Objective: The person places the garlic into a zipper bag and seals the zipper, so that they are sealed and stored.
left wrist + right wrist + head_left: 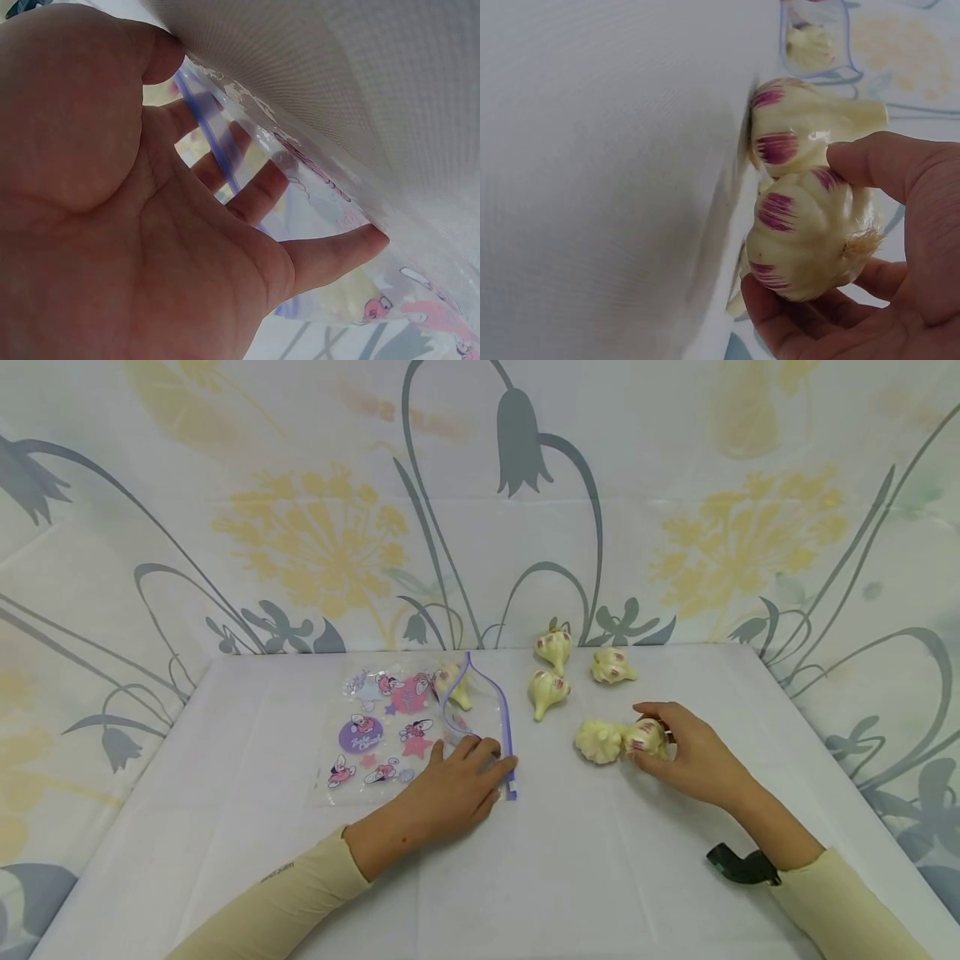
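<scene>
Flower-printed cloth (675, 485) filled the upper half of the head frame; below it a white-covered table (570, 877) spread across the lower half. Next in size, a transparent zip bag (360, 702) with pink and purple cartoon prints lay flat left of centre, its mouth at the right end, where a purple zip strip (507, 735) stood parted into a loop. The left hand (453, 785) rested at that mouth, just below frame centre, fingers loosely spread over the film; no firm pinch could be made out. The right hand (693, 756), right of centre, held a garlic bulb (647, 737) between thumb and fingers, narrowed to the bulb's width. Whether that bulb had left the table could not be told. A second bulb (597, 742) sat against its left side, seemingly touching. Three loose bulbs (548, 692) stood near one another right of upper centre, and another bulb (450, 683) showed through the film by the bag's mouth, apparently inside. Step in hand, as judged: taking up a single bulb while the bag was steadied. Next move, as judged, called for raising it clear of its neighbour, grip kept light on the round sides, and for the left fingers to keep the mouth parted.
</scene>
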A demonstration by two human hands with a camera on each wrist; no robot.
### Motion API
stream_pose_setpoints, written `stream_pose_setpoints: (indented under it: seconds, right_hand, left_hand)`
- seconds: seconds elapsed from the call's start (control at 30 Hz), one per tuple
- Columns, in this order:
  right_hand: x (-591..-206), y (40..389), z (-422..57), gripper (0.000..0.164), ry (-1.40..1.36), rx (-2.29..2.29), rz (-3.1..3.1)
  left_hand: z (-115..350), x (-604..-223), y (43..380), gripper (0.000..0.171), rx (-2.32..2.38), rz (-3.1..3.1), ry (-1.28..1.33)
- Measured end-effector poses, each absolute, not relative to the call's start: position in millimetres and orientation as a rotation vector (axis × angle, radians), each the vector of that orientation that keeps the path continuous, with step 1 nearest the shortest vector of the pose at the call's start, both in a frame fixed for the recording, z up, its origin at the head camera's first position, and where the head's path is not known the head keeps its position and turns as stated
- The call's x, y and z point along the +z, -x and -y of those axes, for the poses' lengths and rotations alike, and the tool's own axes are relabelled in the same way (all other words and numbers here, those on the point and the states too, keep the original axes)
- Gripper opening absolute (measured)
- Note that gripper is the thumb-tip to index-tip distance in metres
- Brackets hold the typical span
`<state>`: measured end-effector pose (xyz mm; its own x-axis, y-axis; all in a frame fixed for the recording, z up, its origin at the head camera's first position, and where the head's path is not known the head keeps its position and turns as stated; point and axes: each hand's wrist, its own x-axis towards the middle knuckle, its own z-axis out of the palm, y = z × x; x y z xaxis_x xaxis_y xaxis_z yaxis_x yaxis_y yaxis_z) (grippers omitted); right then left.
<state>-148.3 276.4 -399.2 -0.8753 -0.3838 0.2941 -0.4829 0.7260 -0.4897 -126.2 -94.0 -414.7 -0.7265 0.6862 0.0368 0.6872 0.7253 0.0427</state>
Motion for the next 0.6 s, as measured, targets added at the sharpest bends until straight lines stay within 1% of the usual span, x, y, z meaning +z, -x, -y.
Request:
stream_pose_setpoints:
  seconds: [0.6]
  right_hand:
    - [-382.3,144.5,-272.8,0.051,-0.682,0.816,2.749]
  left_hand:
    - [95.3,-415.5,126.6,0.046,-0.089,2.891,1.163]
